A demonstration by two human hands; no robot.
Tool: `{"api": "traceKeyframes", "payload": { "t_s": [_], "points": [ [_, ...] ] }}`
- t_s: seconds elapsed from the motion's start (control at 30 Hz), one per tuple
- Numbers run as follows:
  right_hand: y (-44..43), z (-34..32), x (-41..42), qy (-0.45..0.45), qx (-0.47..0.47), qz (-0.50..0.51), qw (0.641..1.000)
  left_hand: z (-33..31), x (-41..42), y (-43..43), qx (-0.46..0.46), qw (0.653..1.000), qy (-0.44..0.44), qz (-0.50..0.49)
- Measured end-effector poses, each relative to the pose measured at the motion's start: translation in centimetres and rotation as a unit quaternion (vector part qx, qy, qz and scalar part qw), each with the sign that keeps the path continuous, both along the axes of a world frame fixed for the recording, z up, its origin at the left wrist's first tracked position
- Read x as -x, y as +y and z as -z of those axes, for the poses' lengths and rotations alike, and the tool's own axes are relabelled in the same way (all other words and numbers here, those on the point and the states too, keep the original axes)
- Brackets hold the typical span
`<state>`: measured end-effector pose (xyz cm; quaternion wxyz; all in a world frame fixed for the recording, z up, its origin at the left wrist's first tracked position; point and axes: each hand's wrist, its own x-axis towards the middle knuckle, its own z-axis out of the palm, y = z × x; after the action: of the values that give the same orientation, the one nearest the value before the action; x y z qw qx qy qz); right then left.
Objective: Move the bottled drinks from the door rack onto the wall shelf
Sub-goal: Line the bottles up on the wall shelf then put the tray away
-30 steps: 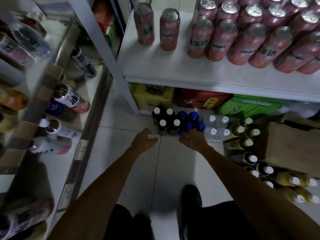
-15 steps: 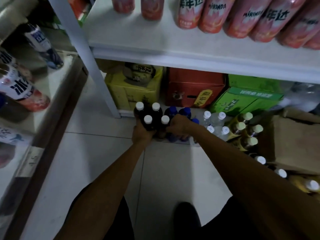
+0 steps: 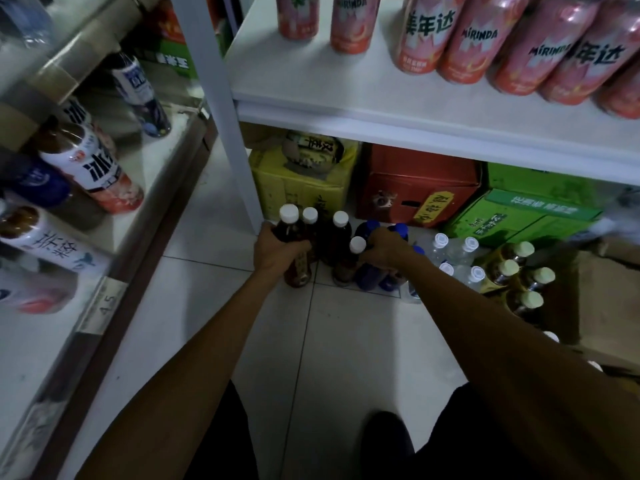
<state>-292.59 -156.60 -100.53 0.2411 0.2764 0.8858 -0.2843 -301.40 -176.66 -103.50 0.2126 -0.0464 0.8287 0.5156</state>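
floor: glossy tile | cartons: cardboard | caps: smooth plastic

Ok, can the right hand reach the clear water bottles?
Probably yes: the clear bottles stand just beside the right hand, caps uncovered, though it now grips the blue-capped bottles and would need freeing.

The left hand wraps the dark bottle, hiding its neck and upper label. The right hand grips among the blue-capped bottles, with its fingertips hidden behind them; which one it holds is unclear. The pink cans are cut off by the upper edge. At lower left, a blurred bottle has an unreadable label.
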Motion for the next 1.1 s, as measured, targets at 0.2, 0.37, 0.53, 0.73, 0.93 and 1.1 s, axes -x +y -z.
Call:
{"api": "traceKeyframes", "payload": {
  "t_s": [0.2, 0.37, 0.53, 0.73, 0.93, 1.1],
  "points": [
    [-0.4, 1.3, 0.7, 0.013, -0.037, -0.021, 0.999, -5.5, -1.1, -3.2, -0.147, 0.986, 0.033, -0.069],
    [-0.9, 2.4, 1.5, 0.011, -0.076, -0.034, 0.996, -7.2, -2.1, -5.1, -0.166, 0.98, 0.038, -0.107],
    [-2.5, 3.2, 2.5, 0.012, -0.067, -0.053, 0.996, -8.1, -2.2, -6.0, -0.165, 0.977, 0.082, -0.104],
    [-2.8, 3.0, 3.4, -0.011, -0.057, -0.065, 0.996, -8.6, -1.6, -6.8, -0.2, 0.969, 0.08, -0.12],
    [-3.0, 1.0, 4.7, 0.013, -0.075, -0.136, 0.988, -7.6, -0.6, -6.8, -0.21, 0.972, 0.058, -0.083],
    [-2.0, -4.9, 5.0, 0.108, -0.009, -0.079, 0.991, -6.9, 0.0, -6.1, -0.209, 0.977, 0.018, -0.03]
  ]
}}
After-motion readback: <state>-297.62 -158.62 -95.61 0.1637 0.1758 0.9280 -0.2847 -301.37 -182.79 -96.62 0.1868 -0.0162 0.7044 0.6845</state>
